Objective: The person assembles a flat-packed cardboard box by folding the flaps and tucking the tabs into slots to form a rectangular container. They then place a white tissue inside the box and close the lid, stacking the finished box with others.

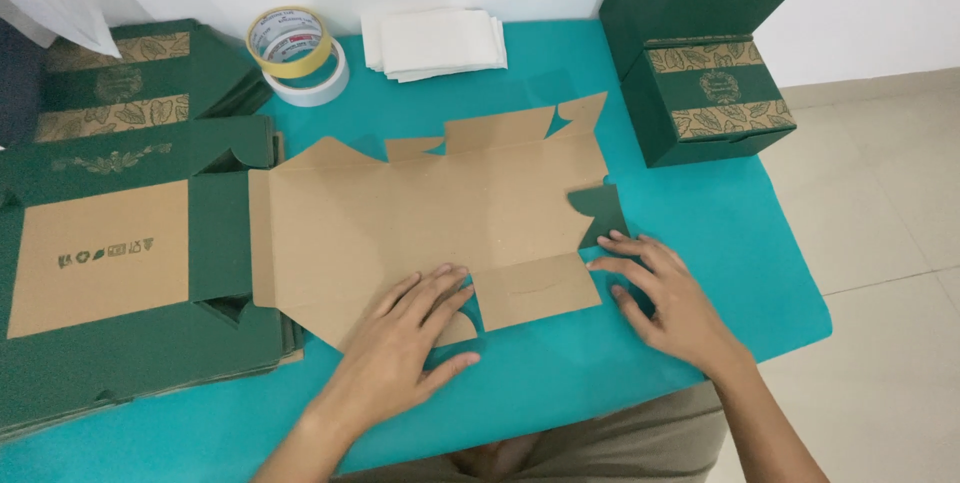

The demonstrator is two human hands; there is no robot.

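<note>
A flat, die-cut cardboard box blank (pixel 420 213) lies brown side up on the teal table (pixel 700 213) — matte, with notched flaps. The left hand (pixel 405 343) presses spread on its near edge; the right hand (pixel 660 293), fingers splayed, touches the green-faced end flap (pixel 598 211).

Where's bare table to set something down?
Bare teal table between the paper stack and the boxes; also the strip right of the flat cardboard, below the boxes. Near edge by the left hand is open. Left side is crowded: flat box stack, tape rolls.
</note>
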